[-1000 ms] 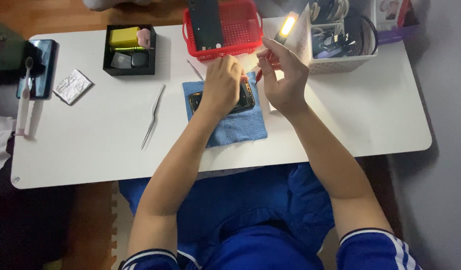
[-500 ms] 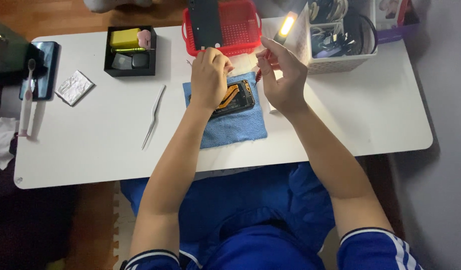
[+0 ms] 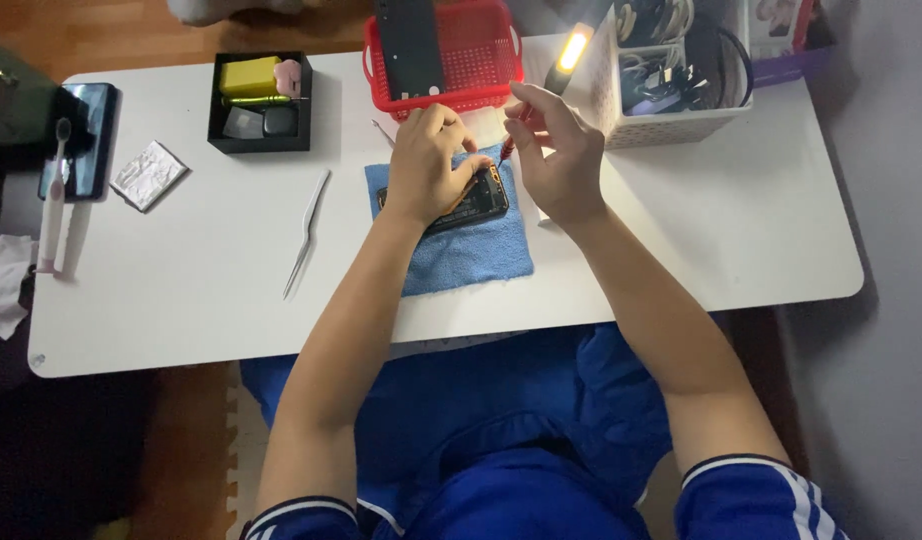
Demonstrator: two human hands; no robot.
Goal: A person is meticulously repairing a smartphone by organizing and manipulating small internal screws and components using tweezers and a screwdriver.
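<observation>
An opened black phone (image 3: 476, 203) lies on a blue cloth (image 3: 471, 255) on the white table (image 3: 681, 240). My left hand (image 3: 428, 160) rests on the phone's upper left part and holds it down. My right hand (image 3: 556, 150) is just right of the phone and pinches a thin red screwdriver (image 3: 507, 148) whose tip points down at the phone's top right corner.
A red basket (image 3: 471, 50) with a dark panel stands behind the cloth. A lit small lamp (image 3: 571, 52) and a white bin of cables (image 3: 671, 70) are at the back right. Metal tweezers (image 3: 306, 232), a black tray (image 3: 261, 100), a foil packet (image 3: 148, 174) and another phone (image 3: 81, 135) lie left.
My left hand has slid from the basket's front edge down onto the phone. My right hand has brought the red screwdriver down to the phone's corner.
</observation>
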